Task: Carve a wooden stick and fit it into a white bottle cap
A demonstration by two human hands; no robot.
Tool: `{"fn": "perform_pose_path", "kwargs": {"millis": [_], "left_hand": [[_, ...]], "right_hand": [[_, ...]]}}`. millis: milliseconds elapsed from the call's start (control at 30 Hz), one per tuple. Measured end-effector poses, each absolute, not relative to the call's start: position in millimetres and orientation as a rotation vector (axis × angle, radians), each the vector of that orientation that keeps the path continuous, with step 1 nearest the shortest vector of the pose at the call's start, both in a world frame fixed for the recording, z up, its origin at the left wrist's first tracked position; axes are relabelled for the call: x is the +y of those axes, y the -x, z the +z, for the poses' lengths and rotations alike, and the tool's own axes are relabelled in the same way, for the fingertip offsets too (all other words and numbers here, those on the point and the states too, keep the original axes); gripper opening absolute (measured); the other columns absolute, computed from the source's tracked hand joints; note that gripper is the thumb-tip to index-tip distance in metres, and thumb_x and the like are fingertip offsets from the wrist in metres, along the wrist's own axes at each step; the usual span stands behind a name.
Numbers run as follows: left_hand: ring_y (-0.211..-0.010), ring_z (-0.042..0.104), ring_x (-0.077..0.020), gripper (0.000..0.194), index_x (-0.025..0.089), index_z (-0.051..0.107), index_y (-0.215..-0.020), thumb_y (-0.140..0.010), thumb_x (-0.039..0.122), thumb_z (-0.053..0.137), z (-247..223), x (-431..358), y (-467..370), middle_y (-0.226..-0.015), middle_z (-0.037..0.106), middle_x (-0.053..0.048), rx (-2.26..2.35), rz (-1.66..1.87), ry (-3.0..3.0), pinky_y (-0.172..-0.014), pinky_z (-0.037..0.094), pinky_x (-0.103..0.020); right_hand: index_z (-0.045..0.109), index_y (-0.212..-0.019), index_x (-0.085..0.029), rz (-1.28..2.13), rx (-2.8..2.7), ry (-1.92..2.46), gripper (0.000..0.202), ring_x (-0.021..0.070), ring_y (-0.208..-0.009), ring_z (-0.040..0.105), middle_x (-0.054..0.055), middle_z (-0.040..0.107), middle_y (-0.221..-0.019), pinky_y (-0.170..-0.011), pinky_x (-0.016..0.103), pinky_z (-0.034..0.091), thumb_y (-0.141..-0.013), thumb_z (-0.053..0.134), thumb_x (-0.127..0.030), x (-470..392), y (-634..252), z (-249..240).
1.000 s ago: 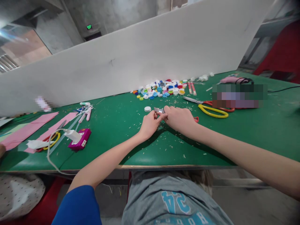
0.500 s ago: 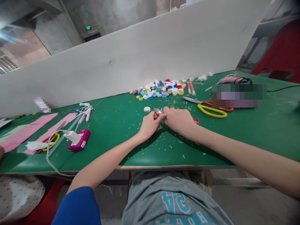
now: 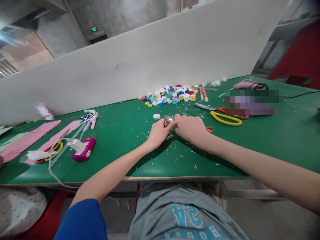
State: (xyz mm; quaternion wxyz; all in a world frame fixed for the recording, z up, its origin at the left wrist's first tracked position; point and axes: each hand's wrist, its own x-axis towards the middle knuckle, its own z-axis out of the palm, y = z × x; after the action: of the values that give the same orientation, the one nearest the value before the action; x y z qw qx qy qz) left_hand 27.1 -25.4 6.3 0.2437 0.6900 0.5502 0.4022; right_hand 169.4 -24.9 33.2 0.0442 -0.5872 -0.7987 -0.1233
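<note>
My left hand (image 3: 158, 132) is closed, its fingers pinched round something small that I cannot make out. Touching it, my right hand (image 3: 191, 128) is wrapped round a cutter with a red handle (image 3: 209, 129), whose metal blade (image 3: 169, 118) shows above the meeting fingertips. Just behind my left hand lies a white cap (image 3: 156, 116). Thin pale shavings (image 3: 182, 156) are scattered on the green table (image 3: 112, 150) around both hands.
Bottle caps (image 3: 169, 95) are heaped by the white partition (image 3: 125, 70). Yellow and red scissors (image 3: 225, 118) lie at right, near a blurred-out object. At left are a purple power socket (image 3: 83, 150), its white cable, pink paper (image 3: 30, 140) and other scissors (image 3: 57, 150).
</note>
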Motion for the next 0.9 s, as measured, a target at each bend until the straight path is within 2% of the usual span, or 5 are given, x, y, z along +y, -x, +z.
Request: {"fn": "perform_pose_path", "kwargs": {"millis": [267,467,600,733,900], "left_hand": [[-0.059,0.031,-0.0106,0.051,0.02,0.036,-0.064,-0.085,0.064,0.049,5.8,-27.6,-27.3,-0.06,0.041,0.005,1.503,1.09,-1.872,-0.059,0.024,-0.027],[-0.056,0.026,-0.0102,0.052,0.02,0.026,-0.062,-0.088,0.058,0.052,4.1,-30.9,-29.5,-0.056,0.032,0.006,1.462,1.108,-1.947,-0.058,0.021,-0.027],[-0.057,0.028,-0.0104,0.049,0.021,0.027,-0.065,-0.09,0.058,0.046,5.1,-32.8,-30.1,-0.057,0.031,0.006,1.431,1.179,-1.911,-0.059,0.022,-0.027],[-0.057,0.03,-0.0102,0.04,0.021,0.031,-0.069,-0.097,0.049,0.035,6.2,-32.8,-28.5,-0.06,0.032,0.005,1.403,1.258,-1.877,-0.059,0.024,-0.026],[-0.057,0.036,-0.0105,0.027,0.022,0.036,-0.077,-0.099,0.036,0.033,3.9,-29.1,-26.7,-0.063,0.04,0.005,1.443,1.19,-1.865,-0.062,0.026,-0.026]], "right_hand": [[0.056,-0.113,-0.013,-0.314,-2.436,1.826,0.033,0.028,-0.089,0.069,0.019,0.07,-0.101,-0.065,0.03,0.039,-0.096,0.033,-0.03,-25.9,-167.1,34.1],[0.059,-0.105,-0.008,-0.384,-2.224,1.912,0.056,0.0316,-0.081,0.07,0.023,0.07,-0.088,-0.064,0.034,0.039,-0.1,0.019,-0.046,-16.0,-176.5,38.5],[0.06,-0.105,-0.008,-0.38,-2.198,1.914,0.059,0.0313,-0.078,0.069,0.021,0.071,-0.086,-0.064,0.035,0.038,-0.099,0.018,-0.048,-9.1,-184.8,41.0],[0.062,-0.105,-0.01,-0.292,-2.219,1.879,0.062,0.0295,-0.078,0.068,0.019,0.071,-0.087,-0.065,0.036,0.038,-0.099,0.017,-0.051,-6.5,-185.7,43.5],[0.061,-0.1,-0.016,-0.153,-2.262,1.806,0.062,0.0252,-0.077,0.066,0.014,0.072,-0.087,-0.06,0.031,0.034,-0.098,0.014,-0.056,-7.7,-181.2,46.5]]}}
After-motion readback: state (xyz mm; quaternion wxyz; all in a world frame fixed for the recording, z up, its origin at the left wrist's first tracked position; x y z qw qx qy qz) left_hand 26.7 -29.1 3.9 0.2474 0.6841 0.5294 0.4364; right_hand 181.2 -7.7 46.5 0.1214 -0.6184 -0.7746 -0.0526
